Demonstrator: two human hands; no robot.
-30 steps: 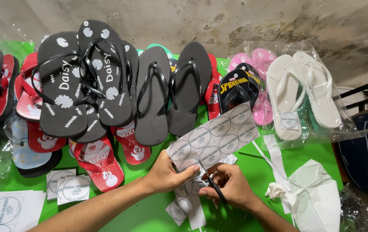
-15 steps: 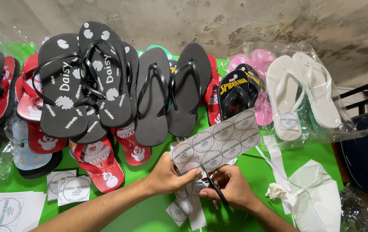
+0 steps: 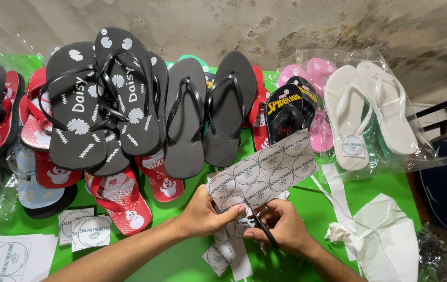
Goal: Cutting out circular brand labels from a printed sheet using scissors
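Both forearms reach in from the lower edge over the green tabletop [image 3: 192, 261]. The left hand [image 3: 205, 213] curls inward, thumb on top, its grip pinching the near end of a sheet of round labels [image 3: 262, 175] that slants up toward the dark flip-flops [image 3: 210, 112]. The right hand [image 3: 286, 227] sits just beside it, knuckles up, its grip closed around black scissors [image 3: 264, 231] whose blades meet the sheet's lower edge. Cut label squares [image 3: 85, 230] lie well apart to the left.

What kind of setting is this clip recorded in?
Likely a small footwear packing or labelling bench: rows of rubber flip-flops on a green table, white pairs in clear plastic bags, and a sheet of round paper labels being cut.
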